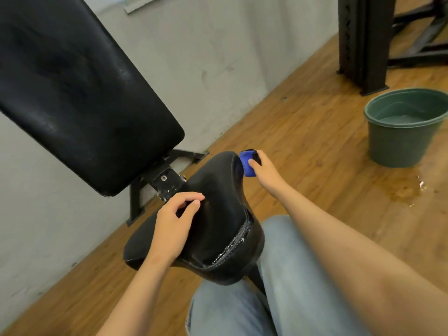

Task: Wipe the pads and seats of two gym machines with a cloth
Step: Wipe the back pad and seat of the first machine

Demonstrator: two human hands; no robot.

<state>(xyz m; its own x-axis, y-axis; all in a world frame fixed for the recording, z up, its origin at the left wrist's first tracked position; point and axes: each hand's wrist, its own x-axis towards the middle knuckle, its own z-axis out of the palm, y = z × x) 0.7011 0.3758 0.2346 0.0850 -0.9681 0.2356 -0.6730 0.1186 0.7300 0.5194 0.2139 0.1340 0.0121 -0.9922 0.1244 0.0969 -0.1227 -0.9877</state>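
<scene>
Filling the near edge: legs in light blue jeans [242,311], just beside the near end of the seat.
Left hand [173,224]: rests on top of the black seat [218,238], fingers loosely bent with the tips touching the vinyl, gripping nothing.
Seat: tilted, its seam cracked and whitish along the near right edge.
Right hand [266,170]: curled round a folded blue cloth [247,163], thumb on top.
Cloth: pressed against the right side of the seat's far tip.
Bracket [164,180]: black metal, between the seat and the back pad.
Back pad [80,88]: large, black, angled up to the left beyond the seat.
Floor [315,129]: wood planks, with a wet puddle [409,192] to the right.
Bucket [400,139]: green, holding water, standing near the puddle.
Upright [363,44]: black steel frame behind the bucket.
Wall [206,44]: grey and scuffed, behind the back pad.
</scene>
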